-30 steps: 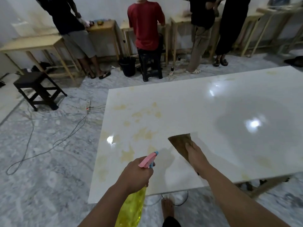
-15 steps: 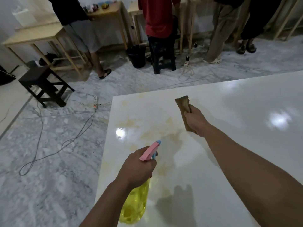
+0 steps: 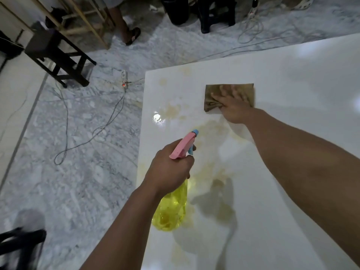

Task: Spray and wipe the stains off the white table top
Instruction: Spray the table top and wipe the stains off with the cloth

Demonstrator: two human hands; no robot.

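Two hands busy, wiping step in hand. Right hand (image 3: pixel 234 108) lies flat, fingers spread, pressing the brown rectangular cloth (image 3: pixel 212 94) onto the glossy white table top (image 3: pixel 292 78) near its far left corner; fingers are motion-blurred, so probably mid-stroke. Left hand (image 3: pixel 169 168) is wrapped tight round the neck of the yellow translucent spray bottle with pink trigger head (image 3: pixel 171 207), nozzle aimed at the tan stains (image 3: pixel 171 111); can't tell if the trigger is pulled. Stains sit left of the cloth and run toward the near edge. Next, I'd judge: drag the cloth left and back across them, respraying where needed.
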